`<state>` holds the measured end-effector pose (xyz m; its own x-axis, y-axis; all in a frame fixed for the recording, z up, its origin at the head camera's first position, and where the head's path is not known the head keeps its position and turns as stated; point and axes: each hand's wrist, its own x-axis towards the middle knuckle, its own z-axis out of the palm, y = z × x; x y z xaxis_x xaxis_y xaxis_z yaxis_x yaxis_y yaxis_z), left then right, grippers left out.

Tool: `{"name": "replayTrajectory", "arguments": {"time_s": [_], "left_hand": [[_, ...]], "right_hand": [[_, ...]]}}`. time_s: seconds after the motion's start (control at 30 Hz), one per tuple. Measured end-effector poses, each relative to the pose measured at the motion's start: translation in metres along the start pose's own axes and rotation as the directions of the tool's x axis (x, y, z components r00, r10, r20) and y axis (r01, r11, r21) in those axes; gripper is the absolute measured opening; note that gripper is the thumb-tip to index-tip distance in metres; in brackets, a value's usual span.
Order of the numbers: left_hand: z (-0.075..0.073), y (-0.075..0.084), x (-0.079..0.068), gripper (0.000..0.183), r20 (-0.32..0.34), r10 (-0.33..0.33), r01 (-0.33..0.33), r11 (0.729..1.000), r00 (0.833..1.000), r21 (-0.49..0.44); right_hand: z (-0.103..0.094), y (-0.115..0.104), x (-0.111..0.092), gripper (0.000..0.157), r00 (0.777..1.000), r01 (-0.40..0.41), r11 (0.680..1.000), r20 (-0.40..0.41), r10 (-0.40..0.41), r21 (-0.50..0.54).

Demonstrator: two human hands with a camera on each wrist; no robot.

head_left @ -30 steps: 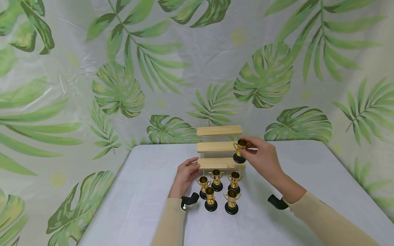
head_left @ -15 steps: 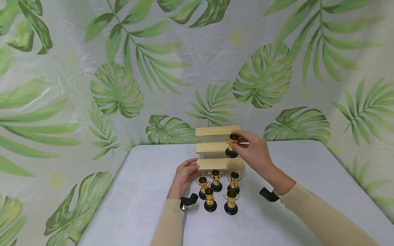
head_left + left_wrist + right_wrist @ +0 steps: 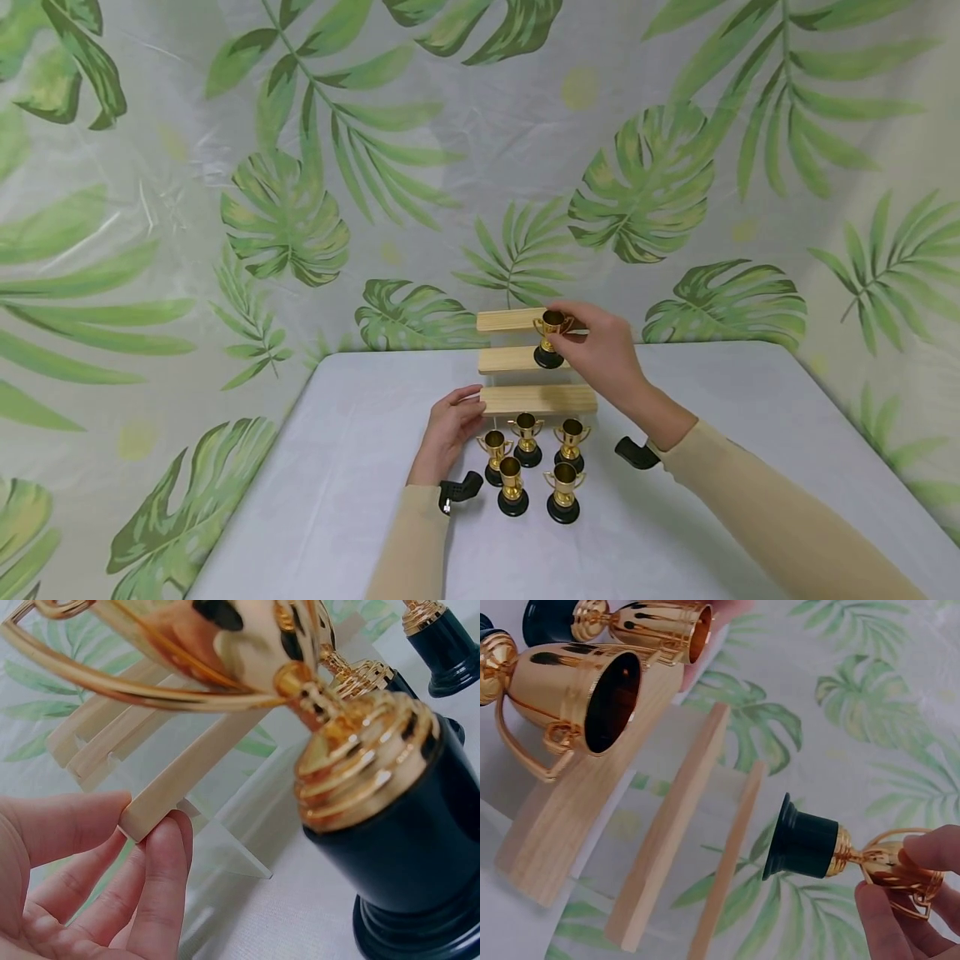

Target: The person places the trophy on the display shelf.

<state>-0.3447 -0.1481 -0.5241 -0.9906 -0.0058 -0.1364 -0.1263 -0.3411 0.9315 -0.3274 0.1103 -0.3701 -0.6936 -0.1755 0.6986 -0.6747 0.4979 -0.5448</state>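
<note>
My right hand (image 3: 606, 348) pinches a small gold trophy cup (image 3: 550, 332) by its bowl, thumb on one side and fingers on the other. The cup is upright, its black base (image 3: 804, 844) apart from the slats in the right wrist view. Behind it stands a tiered rack with three wooden slats, the lowest slat (image 3: 538, 400) nearest me. At the left end of that slat, my left hand (image 3: 448, 429) pinches the wood between thumb (image 3: 82, 825) and fingers. The held cup overlaps the middle slat (image 3: 506, 360) and top slat (image 3: 510, 320) in the head view.
Several more gold trophy cups on black bases stand upright before the rack, including a front right cup (image 3: 563, 493) and a front left cup (image 3: 512, 487). Clear panels (image 3: 229, 851) support the slats. A white-covered table (image 3: 360, 433) meets a leaf-print backdrop (image 3: 420, 208).
My right hand has carried the trophy cup leftward and up, from the right end of the middle slat toward the top slat. My left hand has stayed at the lowest slat.
</note>
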Motion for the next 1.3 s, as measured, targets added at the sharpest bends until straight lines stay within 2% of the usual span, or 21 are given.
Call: {"name": "replayTrajectory", "arguments": {"time_s": [0.27,0.67,1.3], "left_hand": [[0.000,-0.001,0.002,0.046,0.006,0.009,-0.009,1.000,1.000,-0.009],[0.002,-0.001,0.002,0.044,0.010,0.002,-0.001,1.000,1.000,-0.025],[-0.002,-0.003,0.005,0.044,0.001,0.007,-0.007,1.000,1.000,0.003]], "right_hand": [[0.007,-0.002,0.013,0.041,1.000,0.022,1.000,-0.002,-0.022,0.013],[0.013,-0.005,0.032,0.040,1.000,0.001,0.999,-0.001,0.000,0.037],[0.028,-0.012,0.057,0.040,0.999,0.042,0.997,-0.016,-0.041,0.067]]}}
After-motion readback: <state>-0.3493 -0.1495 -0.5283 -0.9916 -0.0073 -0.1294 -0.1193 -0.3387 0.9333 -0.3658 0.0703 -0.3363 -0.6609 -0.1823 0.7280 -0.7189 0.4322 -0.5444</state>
